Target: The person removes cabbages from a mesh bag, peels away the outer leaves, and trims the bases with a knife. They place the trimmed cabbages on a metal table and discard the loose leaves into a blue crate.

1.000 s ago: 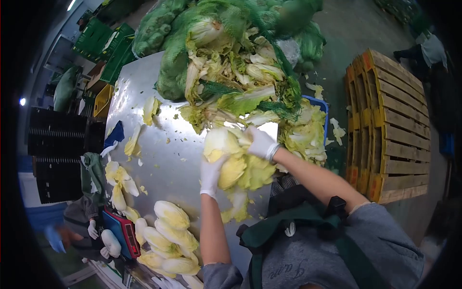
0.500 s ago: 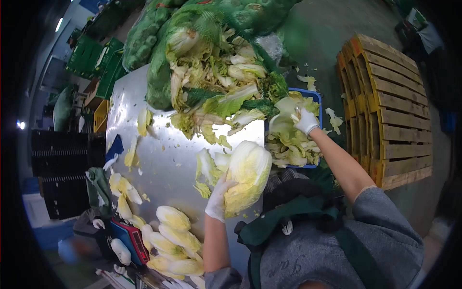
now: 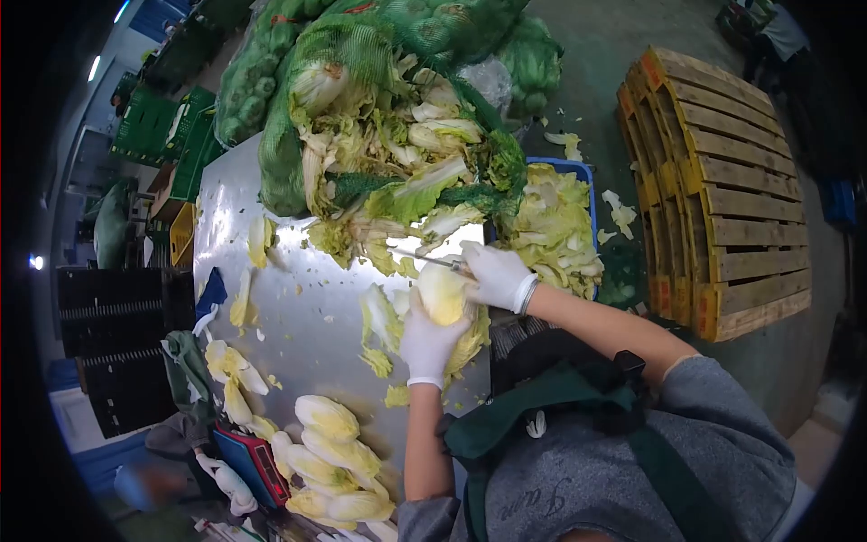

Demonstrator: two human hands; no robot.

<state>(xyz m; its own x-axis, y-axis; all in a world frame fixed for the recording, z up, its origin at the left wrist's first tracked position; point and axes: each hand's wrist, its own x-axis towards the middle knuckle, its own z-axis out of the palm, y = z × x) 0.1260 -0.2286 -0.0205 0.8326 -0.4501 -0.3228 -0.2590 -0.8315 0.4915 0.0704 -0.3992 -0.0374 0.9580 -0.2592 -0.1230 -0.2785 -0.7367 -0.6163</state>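
Note:
My left hand (image 3: 429, 341), in a white glove, is wrapped round a pale napa cabbage (image 3: 442, 294) above the metal table's near right edge. Gloved too, my right hand (image 3: 497, 275) grips a knife (image 3: 429, 259), its thin blade pointing left across the upper end of the cabbage. Loose green leaves (image 3: 384, 321) lie just left of the cabbage. Beyond my hands, a green net bag (image 3: 316, 54) spills cabbages and wilted leaves onto the table (image 3: 316, 352).
A blue crate (image 3: 593, 194) full of leaves stands right of the table, with wooden pallets (image 3: 741, 181) farther right. Trimmed cabbages (image 3: 334, 452) lie at the near left beside a red-and-blue scale (image 3: 257, 461). Another person's gloved hand (image 3: 230, 483) is beside the scale.
My right hand has moved left from the crate to the cabbage, and a knife now shows in it. My left hand has turned the cabbage, whose end now faces up.

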